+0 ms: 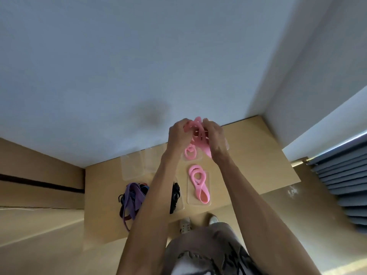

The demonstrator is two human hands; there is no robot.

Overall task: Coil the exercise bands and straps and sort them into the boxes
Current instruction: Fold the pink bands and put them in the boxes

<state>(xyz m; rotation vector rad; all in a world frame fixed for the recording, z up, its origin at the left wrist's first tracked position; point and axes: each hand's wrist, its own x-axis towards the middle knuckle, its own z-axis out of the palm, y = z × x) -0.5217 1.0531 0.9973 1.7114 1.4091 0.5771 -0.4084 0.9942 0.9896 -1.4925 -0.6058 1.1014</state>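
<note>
1. Our left hand (179, 133) and right hand (213, 135) both grip a pink band (199, 133) above the surface (258, 155).
2. Two pink coils (197, 182) already lie in boxes (198, 203).
3. The purple and black pile (132, 197) is not yet sorted.

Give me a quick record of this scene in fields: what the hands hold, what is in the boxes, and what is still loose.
left hand: left hand grips the pink band, held up above the table
right hand: right hand grips the same pink band
near right box: clear box holding a coiled pink band
far right box: another coiled pink band in a clear box
black straps: black bundle in a clear box, partly hidden by the left arm
empty boxes: clear boxes at the far left
loose pile: purple band tangled with dark straps
surface: wooden table
</note>
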